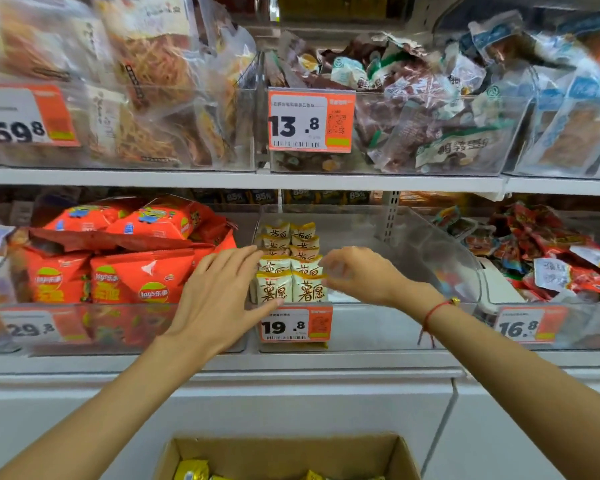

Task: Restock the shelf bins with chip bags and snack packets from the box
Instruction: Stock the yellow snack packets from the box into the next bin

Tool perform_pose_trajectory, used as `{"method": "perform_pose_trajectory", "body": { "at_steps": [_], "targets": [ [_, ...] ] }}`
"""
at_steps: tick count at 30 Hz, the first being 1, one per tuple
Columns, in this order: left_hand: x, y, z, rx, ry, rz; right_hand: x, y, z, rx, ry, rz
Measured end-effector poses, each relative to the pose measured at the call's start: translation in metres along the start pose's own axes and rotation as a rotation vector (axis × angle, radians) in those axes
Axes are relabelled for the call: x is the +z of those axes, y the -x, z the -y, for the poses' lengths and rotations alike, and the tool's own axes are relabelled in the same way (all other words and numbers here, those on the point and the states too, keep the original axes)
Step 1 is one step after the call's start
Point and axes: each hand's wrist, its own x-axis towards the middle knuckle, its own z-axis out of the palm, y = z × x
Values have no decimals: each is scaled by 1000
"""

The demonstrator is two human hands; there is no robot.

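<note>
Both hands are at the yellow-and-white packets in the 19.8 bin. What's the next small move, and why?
Probably go back down to the cardboard box for more. The yellow-and-white packets stand in two neat rows at the left of the clear bin, whose right side is bare. The left hand lies flat beside them, the right hand is at their edge, and yellow packets remain in the box.

Cream snack packets (pixel 290 270) upright in bin (pixel 430 244)

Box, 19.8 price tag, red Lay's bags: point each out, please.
Box (pixel 404 455): head view, right cardboard wall.
19.8 price tag (pixel 284 326): head view, printed digits.
Red Lay's bags (pixel 146 277): head view, front bag's face.
</note>
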Motion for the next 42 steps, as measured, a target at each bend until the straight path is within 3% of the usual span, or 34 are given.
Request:
{"method": "perform_pose_trajectory", "body": {
  "at_steps": [5, 9, 13, 15, 18, 24, 26, 28, 32, 35, 42],
  "targets": [
    [-1, 2, 4, -28, -16, 68, 10, -37, 13, 30, 232, 164],
    [2, 3, 11, -64, 4, 94, 9, -42, 19, 84, 207, 214],
    [6, 3, 13, -58, 32, 60, 4, -38, 25, 20, 249, 280],
    [7, 4, 13, -54, 48, 51, -1, -32, 25, 4, 229, 224],
    [10, 5, 14, -52, 42, 37, 3, -28, 20, 23, 127, 46],
    [9, 5, 14, -56, 59, 17, 15, -30, 12, 162, -159, 24],
    [10, 4, 14, -34, 65, -2, 11, -31, 9, 283, -322, 67],
    [9, 2, 15, -16, 71, -14, 6, -34, 11, 332, -395, 212],
    [5, -1, 15, -15, 90, -30, 6, -46, 23, 246, -244, 422],
    [6, -1, 14, -15, 111, -47, 10, -52, 25, 213, -93, 448],
    [5, -1, 12, -13, 129, -42, 19, -52, 21, 248, -79, 428]
  ]
}}
